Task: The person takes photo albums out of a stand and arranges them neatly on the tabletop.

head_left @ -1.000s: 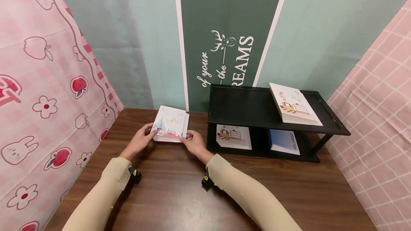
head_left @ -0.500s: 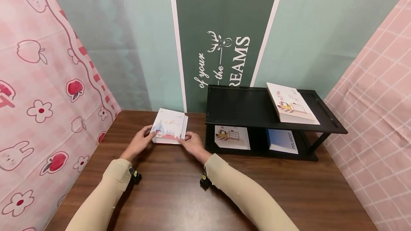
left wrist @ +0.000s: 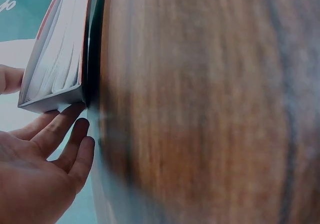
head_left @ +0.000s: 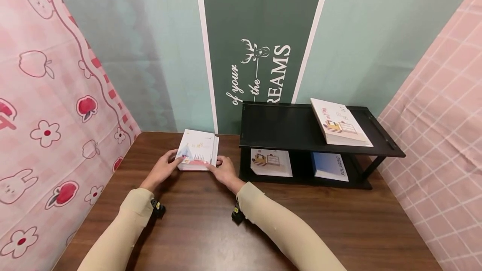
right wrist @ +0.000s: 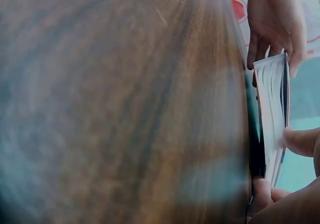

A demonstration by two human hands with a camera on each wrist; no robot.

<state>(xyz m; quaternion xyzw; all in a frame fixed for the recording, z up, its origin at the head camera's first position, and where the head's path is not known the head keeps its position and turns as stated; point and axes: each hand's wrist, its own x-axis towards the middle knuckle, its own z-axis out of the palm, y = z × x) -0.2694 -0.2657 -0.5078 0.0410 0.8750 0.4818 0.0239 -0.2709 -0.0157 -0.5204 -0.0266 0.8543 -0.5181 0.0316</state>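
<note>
While between left grip [head_left: 164, 168] and right grip [head_left: 226, 170], a white book [head_left: 197, 149] pinched by both.

Head view downward over both hands [head_left: 162, 170] [head_left: 225, 171]

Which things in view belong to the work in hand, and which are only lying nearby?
In the work:
white tent-picture book
left hand, gripping its left side
right hand, gripping its right side

Apparently just nearby:
black rack
white upper-shelf book
white lower-shelf book
blue POLAROID book, also below
</note>
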